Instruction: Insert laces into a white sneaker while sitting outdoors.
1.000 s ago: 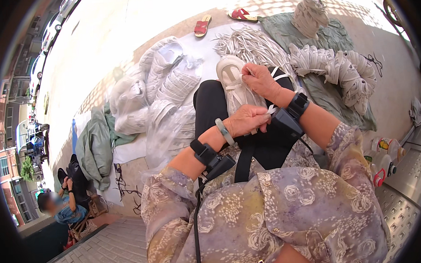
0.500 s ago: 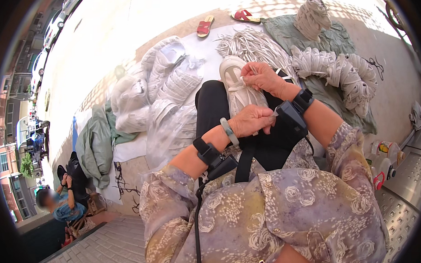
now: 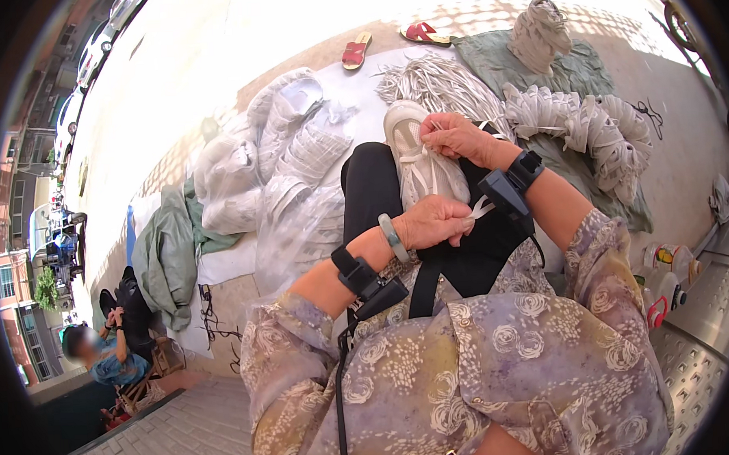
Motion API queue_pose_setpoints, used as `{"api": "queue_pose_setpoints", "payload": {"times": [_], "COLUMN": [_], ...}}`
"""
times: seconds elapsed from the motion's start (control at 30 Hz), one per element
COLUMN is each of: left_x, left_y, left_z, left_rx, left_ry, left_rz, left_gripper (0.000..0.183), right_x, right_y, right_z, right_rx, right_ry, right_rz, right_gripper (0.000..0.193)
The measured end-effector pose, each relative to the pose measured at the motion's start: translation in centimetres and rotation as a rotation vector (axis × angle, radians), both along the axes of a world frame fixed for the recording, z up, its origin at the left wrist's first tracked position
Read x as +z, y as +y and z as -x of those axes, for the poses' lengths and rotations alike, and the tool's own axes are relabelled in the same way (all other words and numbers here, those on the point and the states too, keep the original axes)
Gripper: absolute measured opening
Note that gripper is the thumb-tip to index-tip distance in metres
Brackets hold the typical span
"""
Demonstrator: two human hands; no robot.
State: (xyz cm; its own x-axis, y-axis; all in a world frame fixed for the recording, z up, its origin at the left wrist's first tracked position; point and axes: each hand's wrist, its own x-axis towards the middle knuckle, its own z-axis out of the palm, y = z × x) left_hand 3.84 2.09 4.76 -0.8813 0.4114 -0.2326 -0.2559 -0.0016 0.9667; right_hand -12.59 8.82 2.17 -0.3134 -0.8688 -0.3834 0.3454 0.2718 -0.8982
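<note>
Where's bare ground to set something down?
Bare: sunlit paving beyond the red slippers; paving right of the long white bundle, beyond the bottles. Crowded: lap, with shoe, left hand, right hand; white sheet, under plastic-wrapped bundles and laces.

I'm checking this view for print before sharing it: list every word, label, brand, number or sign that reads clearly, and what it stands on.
Readable text: none.
Bottle label, at the right: coloured print, too small to read.
Left-hand red slipper: any insole marking is too small to read.
Pale shoe on the lap: no lettering discernible.
</note>
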Motion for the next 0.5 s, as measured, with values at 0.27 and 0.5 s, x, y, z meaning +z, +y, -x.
{"api": "queue_pose_setpoints", "payload": {"times": [0.27, 0.5], "left_x": [-1.1, 1.9], "left_y": [0.5, 0.8], "left_z": [-0.2, 1.6], "left_rx": [-0.019, -0.062], "left_ry": [0.016, 0.129], "left_rz": [-0.003, -0.007], "left_gripper": [0.027, 0.027], "right_x": [0.3, -0.2], "right_y": [-0.3, -1.7], "right_z": [-0.1, 1.7], "right_rx": [0.011, -0.003], "right_ry": [0.149, 0.525], "right_rz": [-0.047, 0.022], "right_gripper": [0.009, 0.016]}}
